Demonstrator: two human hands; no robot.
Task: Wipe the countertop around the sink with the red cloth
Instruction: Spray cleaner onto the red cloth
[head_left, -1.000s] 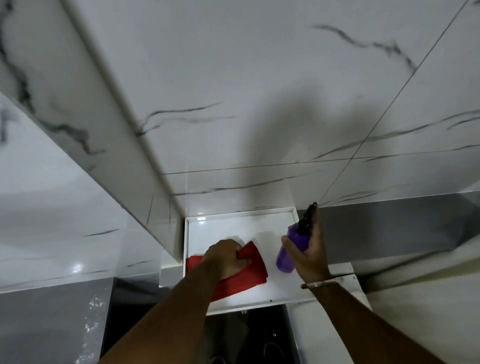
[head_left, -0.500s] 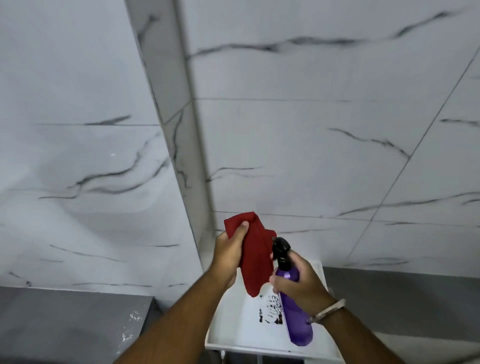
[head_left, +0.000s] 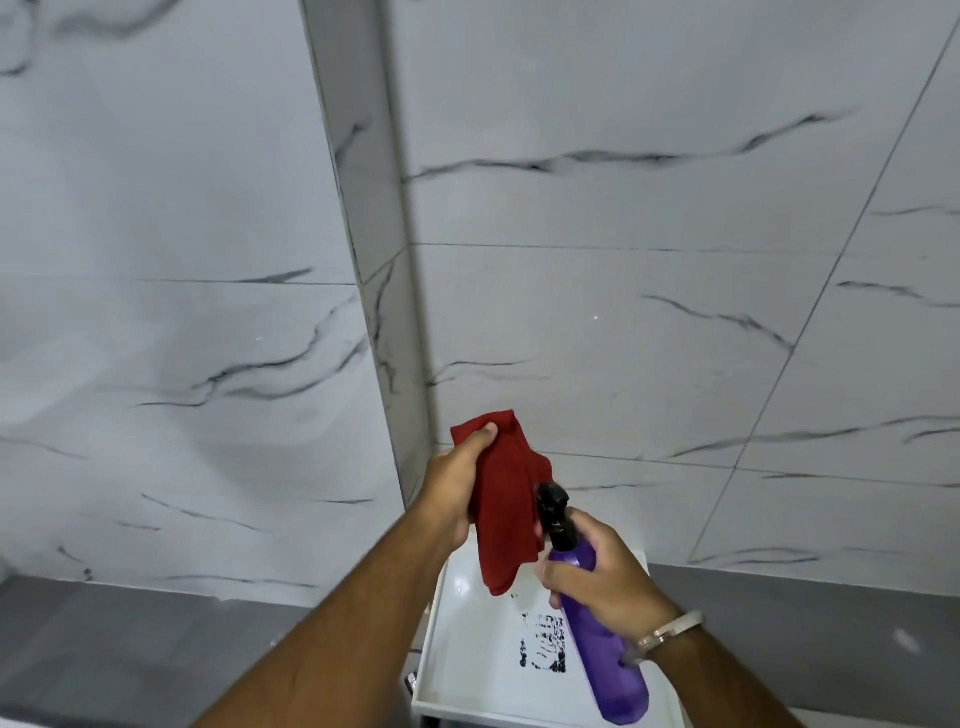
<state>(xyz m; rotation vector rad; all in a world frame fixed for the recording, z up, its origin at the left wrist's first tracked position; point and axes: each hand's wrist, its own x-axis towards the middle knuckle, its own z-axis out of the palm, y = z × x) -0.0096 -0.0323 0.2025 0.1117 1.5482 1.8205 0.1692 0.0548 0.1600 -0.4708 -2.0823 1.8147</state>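
Note:
My left hand (head_left: 457, 493) grips the red cloth (head_left: 506, 514), which hangs folded in the air above a white tray-like surface (head_left: 467, 670). My right hand (head_left: 597, 577) is closed around a purple spray bottle (head_left: 602, 660) with a black nozzle (head_left: 553, 512); the nozzle points at the cloth from close by. A bracelet sits on my right wrist. Black marks or print (head_left: 543, 642) show on the white surface under the bottle. No sink or countertop is in view.
White marble-look wall tiles (head_left: 623, 312) fill most of the view, with a projecting tiled column (head_left: 374, 208) just left of centre. Grey surfaces run along the bottom left (head_left: 130, 649) and right (head_left: 831, 623).
A second ago the cloth lay on the white surface under my left hand. It has been lifted into the air beside the bottle's nozzle, and my view has tilted up toward the wall.

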